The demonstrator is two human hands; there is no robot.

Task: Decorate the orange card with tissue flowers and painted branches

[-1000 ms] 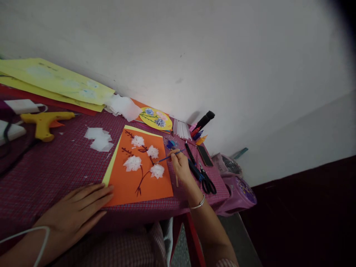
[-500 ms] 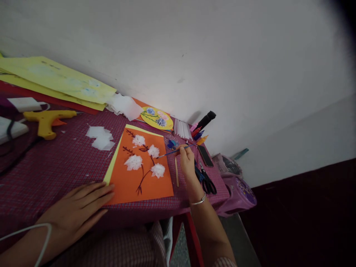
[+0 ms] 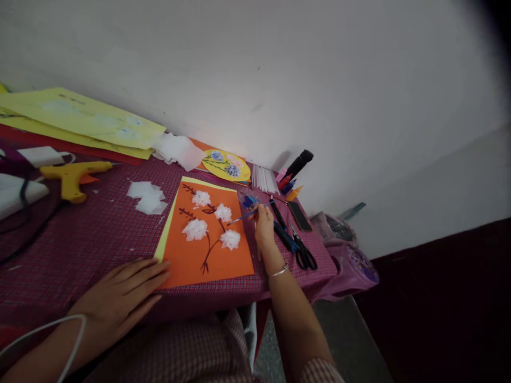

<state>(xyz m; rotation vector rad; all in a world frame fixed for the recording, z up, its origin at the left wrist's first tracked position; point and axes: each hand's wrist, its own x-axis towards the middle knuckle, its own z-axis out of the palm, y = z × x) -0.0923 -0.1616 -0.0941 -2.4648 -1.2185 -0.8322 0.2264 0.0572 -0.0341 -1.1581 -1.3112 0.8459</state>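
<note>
From where I stand, both hands are at the orange sheet (image 3: pixel 184 268) on the checked counter (image 3: pixel 99 226). The left hand (image 3: pixel 120 298) lies flat, palm down, its fingertips over the sheet's near left corner. The right hand (image 3: pixel 264 229), just past the sheet's right edge, pinches a thin blue paintbrush (image 3: pixel 244 217) between thumb and fingers. The brush slants left over the sheet, its tip among the white paper flowers (image 3: pixel 195 230) and dark painted stems (image 3: pixel 211 248); I can't tell whether it touches.

Just beyond the right hand is a patch of blue paint (image 3: pixel 249 201). To that hand's right are black-handled scissors (image 3: pixel 305 257) and, farther off, a phone (image 3: pixel 299 216). Beyond the left hand lie white paper pieces (image 3: pixel 147 198) and, farther left, a yellow glue gun (image 3: pixel 72 178).
</note>
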